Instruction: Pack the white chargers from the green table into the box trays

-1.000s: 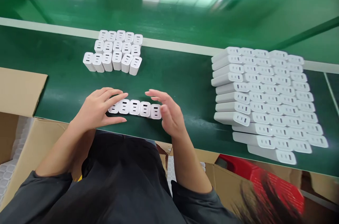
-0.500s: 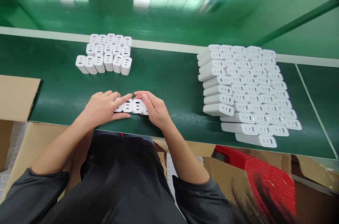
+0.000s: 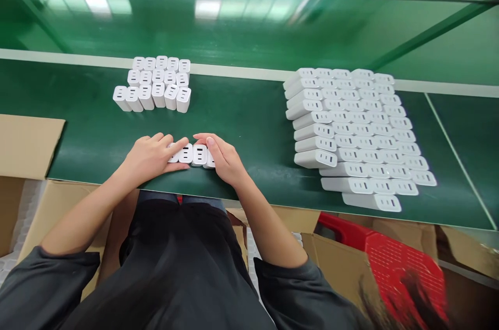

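Note:
A short row of white charger blocks [image 3: 199,155] stands on the green bench near its front edge, slotted faces up. My left hand [image 3: 154,156] grips the left end of the row, forefinger along the far side and thumb along the near side. Around the right end my right hand [image 3: 224,159] is closed, and its fingers partly cover the last block. Farther back on the left, more white charger blocks [image 3: 158,93] stand in three rows. To the right spreads a large group of white chargers [image 3: 353,127] packed side by side.
A pale ledge and a shiny green panel [image 3: 241,28] run behind the bench [image 3: 249,111]. A cardboard flap [image 3: 29,143] overlaps the bench at left. Below the front edge are open cartons [image 3: 339,262] and a red plastic stool [image 3: 405,273].
The camera view has shifted slightly. Both hands remain on the row of charger blocks, with almost the same hold.

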Available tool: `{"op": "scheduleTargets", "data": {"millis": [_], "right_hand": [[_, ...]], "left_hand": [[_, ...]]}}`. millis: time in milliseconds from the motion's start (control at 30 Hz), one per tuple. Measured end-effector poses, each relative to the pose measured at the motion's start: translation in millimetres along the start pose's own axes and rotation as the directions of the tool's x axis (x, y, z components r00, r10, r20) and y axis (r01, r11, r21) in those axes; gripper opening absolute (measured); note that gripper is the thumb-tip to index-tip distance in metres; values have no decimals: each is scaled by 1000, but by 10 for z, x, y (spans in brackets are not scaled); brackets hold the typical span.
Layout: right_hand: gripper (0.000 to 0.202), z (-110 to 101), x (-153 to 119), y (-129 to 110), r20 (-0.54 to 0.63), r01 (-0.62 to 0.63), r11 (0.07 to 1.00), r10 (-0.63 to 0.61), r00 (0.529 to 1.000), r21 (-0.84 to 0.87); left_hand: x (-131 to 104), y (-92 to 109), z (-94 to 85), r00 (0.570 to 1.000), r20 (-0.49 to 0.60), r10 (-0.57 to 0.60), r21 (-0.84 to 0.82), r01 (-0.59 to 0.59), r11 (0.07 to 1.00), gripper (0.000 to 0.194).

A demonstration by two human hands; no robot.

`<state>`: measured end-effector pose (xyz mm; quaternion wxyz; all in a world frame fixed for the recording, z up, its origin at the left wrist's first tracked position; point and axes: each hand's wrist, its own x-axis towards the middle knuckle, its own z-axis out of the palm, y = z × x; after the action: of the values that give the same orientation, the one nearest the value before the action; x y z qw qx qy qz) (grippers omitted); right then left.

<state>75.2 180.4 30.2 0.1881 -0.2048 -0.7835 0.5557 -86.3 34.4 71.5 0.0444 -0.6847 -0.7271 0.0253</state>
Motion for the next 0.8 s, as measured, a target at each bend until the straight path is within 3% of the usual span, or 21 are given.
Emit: {"op": "scheduleTargets", "data": {"millis": [167, 233, 267, 300, 333, 367, 433, 500, 567, 667, 800], "right_hand": [[50, -24, 28, 26, 17, -48, 998, 47, 999, 50], [51, -61, 29, 56, 12, -38, 993, 37, 999, 109], [50, -84, 21, 67, -25, -1, 991, 5, 1000, 134], [48, -106, 7, 69, -92, 56, 988, -43, 995, 143], [45, -124, -14, 57, -180, 125, 984, -101, 978, 128], [41, -134, -40, 26, -265, 193, 978, -165, 950, 84], [33, -113, -105, -101, -337, 316, 946, -321, 885, -71], [36, -16, -172, -308, -218, 467, 856, -510, 832, -222], [48, 162, -222, -545, 31, 639, 718, -657, 753, -276], [62, 525, -247, -803, 363, 777, 569, -687, 629, -268], [67, 1013, -260, -847, 576, 841, 483, -626, 526, -242]], "left_hand": [[-26, -59, 3, 999, -26, -36, -91, 34, 995, 56], [-98, -100, -16, 983, -70, -170, -261, 146, 954, 59], [-151, -115, -23, 958, -84, -274, -404, 219, 888, 62], [-214, -122, -29, 914, -82, -398, -576, 282, 767, 67], [-282, -118, -31, 855, -42, -517, -752, 314, 580, 72], [-352, -101, -32, 794, 38, -607, -889, 304, 342, 76], [-483, -33, -34, 710, 239, -662, -970, 198, -138, 81], [-593, 59, -41, 681, 386, -622, -885, 82, -459, 79], [-695, 157, -45, 662, 449, -600, -786, -27, -618, 73], [-881, 318, -5, 559, 539, -630, -663, -179, -727, 72], [-1221, 607, 159, 351, 627, -695, -586, -375, -718, 70]]}}
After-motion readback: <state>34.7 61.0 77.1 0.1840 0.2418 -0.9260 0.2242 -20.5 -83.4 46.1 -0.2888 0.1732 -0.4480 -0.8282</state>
